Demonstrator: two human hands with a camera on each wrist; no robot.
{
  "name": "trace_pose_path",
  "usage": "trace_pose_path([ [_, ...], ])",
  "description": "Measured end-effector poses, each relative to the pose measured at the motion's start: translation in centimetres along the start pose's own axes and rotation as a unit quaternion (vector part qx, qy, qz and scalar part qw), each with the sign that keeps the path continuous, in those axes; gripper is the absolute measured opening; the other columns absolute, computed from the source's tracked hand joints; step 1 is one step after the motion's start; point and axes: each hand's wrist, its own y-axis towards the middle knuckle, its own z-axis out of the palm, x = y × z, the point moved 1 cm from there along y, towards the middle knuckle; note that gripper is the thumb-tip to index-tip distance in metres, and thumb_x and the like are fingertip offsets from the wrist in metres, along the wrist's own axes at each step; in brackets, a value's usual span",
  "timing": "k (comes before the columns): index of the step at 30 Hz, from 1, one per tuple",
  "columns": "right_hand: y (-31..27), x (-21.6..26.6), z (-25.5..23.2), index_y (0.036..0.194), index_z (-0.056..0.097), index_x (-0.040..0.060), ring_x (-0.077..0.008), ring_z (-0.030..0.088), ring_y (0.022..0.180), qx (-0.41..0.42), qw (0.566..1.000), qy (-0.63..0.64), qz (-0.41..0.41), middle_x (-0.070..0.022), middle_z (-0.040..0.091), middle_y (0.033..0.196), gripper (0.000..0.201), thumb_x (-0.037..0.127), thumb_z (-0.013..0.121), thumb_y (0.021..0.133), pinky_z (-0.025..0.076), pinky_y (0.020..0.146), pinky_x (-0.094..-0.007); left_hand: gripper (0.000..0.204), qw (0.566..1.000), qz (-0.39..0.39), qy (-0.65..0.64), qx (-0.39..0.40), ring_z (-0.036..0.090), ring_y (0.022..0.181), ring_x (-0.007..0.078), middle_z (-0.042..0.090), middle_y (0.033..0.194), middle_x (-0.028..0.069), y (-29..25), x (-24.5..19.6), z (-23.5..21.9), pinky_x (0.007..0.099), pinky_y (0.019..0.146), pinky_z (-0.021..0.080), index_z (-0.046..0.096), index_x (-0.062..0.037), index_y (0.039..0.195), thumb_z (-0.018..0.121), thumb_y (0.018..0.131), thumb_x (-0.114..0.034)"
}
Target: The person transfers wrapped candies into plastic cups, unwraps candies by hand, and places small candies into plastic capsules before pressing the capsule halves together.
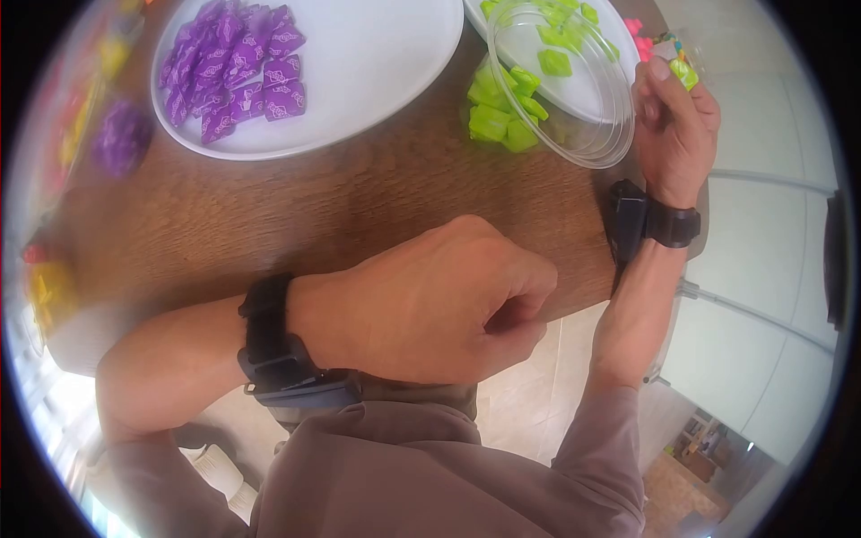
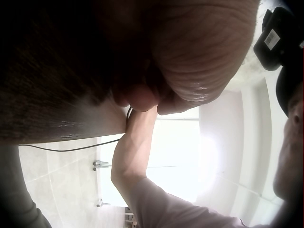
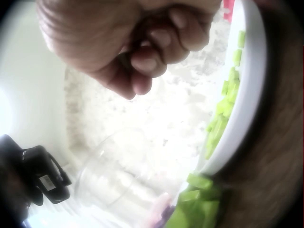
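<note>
My left hand [image 1: 516,314] is curled into a fist and rests at the near edge of the brown wooden table [image 1: 359,215]; I see nothing in it. In the left wrist view its curled fingers [image 2: 142,95] lie against the table edge. My right hand [image 1: 673,99] is raised at the table's far right corner and pinches a small green candy [image 1: 684,72] between thumb and fingers. Beside it a clear plastic tub [image 1: 574,108] leans on a white plate [image 1: 601,99] of green candies [image 1: 554,61]. More green candies [image 1: 502,117] are heaped at the tub's left side.
A second white plate [image 1: 377,63] at the back holds a heap of purple candies [image 1: 235,67]. Blurred purple [image 1: 121,134] and yellow [image 1: 49,291] heaps lie along the left edge. Pink pieces [image 1: 639,36] sit behind the right hand. Pale floor lies past the table's right edge.
</note>
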Motion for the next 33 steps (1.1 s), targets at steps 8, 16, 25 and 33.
trace_pose_path([
  [8, 0.0, 0.9, 0.2, 0.088, 0.075, 0.0003, -0.0067, 0.047, 0.058, 0.023, 1.000, -0.002, -0.002, -0.0045, 0.068, 0.072, 0.013, 0.012, 0.079, 0.088, 0.034, 0.057, -0.0220, 0.031, 1.000, -0.005, -0.001, 0.004, 0.053, 0.051, 0.0273, 0.055, 0.060, 0.0092, 0.0, -0.7, -0.3, 0.0371, 0.047, 0.039, 0.051, -0.0038, 0.068, 0.074, 0.087, -0.011],
  [16, 0.2, 1.0, 0.4, 0.091, 0.075, -0.0013, -0.0072, 0.054, 0.061, -0.014, 0.999, -0.040, 0.011, -0.0060, 0.071, 0.077, 0.024, 0.022, 0.075, 0.094, 0.037, 0.055, -0.0224, 0.031, 1.000, -0.004, -0.001, 0.001, 0.053, 0.051, 0.0282, 0.055, 0.060, 0.0095, 0.2, -0.8, -0.2, 0.0377, 0.048, 0.040, 0.050, -0.0037, 0.068, 0.074, 0.087, -0.011],
  [25, 0.5, 0.7, 1.2, 0.088, 0.069, 0.0017, -0.0111, 0.057, 0.063, 0.063, 0.996, -0.049, 0.035, -0.0061, 0.067, 0.075, 0.035, 0.032, 0.062, 0.104, 0.042, 0.057, -0.0262, 0.032, 1.000, -0.009, -0.008, 0.003, 0.053, 0.053, 0.0298, 0.054, 0.061, 0.0111, 0.3, -0.9, -0.1, 0.0383, 0.049, 0.041, 0.050, -0.0032, 0.068, 0.074, 0.087, -0.011],
  [33, 0.4, 0.8, 1.2, 0.095, 0.065, -0.0001, -0.0147, 0.055, 0.064, 0.138, 0.986, 0.031, 0.092, -0.0084, 0.066, 0.076, 0.049, 0.040, 0.042, 0.110, 0.043, 0.066, -0.0281, 0.032, 1.000, -0.012, -0.007, 0.006, 0.053, 0.052, 0.0293, 0.054, 0.060, 0.0107, 0.2, -0.8, -0.1, 0.0380, 0.049, 0.040, 0.050, -0.0032, 0.068, 0.074, 0.087, -0.010],
])
